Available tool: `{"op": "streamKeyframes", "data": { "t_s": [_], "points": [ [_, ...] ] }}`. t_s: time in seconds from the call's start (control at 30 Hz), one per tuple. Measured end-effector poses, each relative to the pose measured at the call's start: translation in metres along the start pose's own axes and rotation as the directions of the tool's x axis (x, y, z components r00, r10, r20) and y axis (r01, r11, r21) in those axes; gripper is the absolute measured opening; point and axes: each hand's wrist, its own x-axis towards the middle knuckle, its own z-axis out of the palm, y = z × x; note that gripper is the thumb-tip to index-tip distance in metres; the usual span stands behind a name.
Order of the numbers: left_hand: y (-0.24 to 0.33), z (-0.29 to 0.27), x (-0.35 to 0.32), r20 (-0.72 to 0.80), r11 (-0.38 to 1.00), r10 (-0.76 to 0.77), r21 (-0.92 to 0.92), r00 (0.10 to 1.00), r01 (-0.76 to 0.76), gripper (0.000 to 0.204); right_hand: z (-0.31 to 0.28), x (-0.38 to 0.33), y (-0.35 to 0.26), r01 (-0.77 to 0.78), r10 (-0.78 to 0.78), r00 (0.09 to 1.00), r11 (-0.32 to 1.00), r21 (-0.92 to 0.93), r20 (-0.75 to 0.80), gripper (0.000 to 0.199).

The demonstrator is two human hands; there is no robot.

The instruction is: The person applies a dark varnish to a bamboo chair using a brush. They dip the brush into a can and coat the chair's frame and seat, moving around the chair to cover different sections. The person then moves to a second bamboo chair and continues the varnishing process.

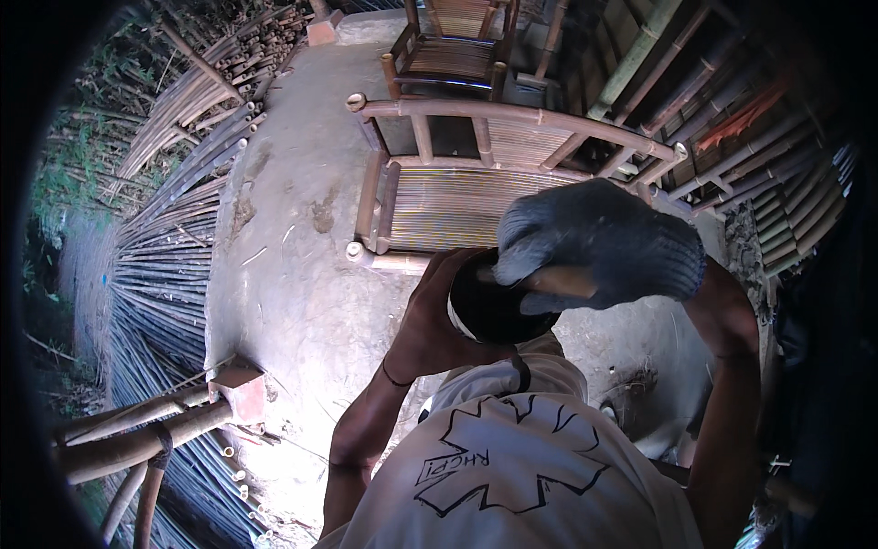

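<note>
My bare left hand (433,322) wraps round the side of a round can (505,316), its dark open mouth tilted up toward me. On my right hand (611,240) is a thick grey knit glove. The gloved fingers close on a tan wooden handle (560,281) that slants down to the can's mouth. Whatever is at the handle's lower end is hidden by the can and glove, so I cannot tell the kind of tool. Just beyond both hands stands a bamboo bench (439,209) with a slatted seat, partly covered by the glove.
A bamboo chair (448,57) stands behind the bench. Long bamboo poles (169,284) lie stacked along the left edge of the concrete floor (293,183). A post-and-rail frame (137,448) is at the lower left. Upright bamboo poles (654,55) line the right side.
</note>
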Motion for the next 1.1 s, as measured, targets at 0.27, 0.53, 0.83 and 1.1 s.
{"op": "streamKeyframes", "data": {
  "t_s": [0.27, 0.53, 0.83, 1.1],
  "points": [
    [-0.018, -0.022, -0.021, -0.137, 0.992, -0.109, -0.075, 0.985, 0.100, 0.103, 0.036, 0.005, 0.038, -0.178, 0.373, 0.916, 0.704, 0.687, -0.145, 0.027],
    [-0.089, -0.071, -0.014, -0.139, 0.997, -0.072, -0.004, 0.988, 0.072, 0.100, 0.138, 0.041, 0.115, 0.167, 0.452, 0.863, 0.170, 0.971, -0.228, 0.028],
    [-0.192, -0.157, 0.024, -0.072, 0.970, -0.244, -0.038, 0.967, 0.241, 0.105, 0.244, 0.117, 0.196, 0.509, 0.694, 0.719, -0.480, 0.715, -0.046, 0.029],
    [-0.243, -0.254, 0.076, -0.032, 0.937, -0.330, -0.130, 0.944, 0.323, 0.108, 0.256, 0.232, 0.219, 0.644, 0.759, 0.651, -0.531, 0.551, -0.029, 0.044]
  ]
}}
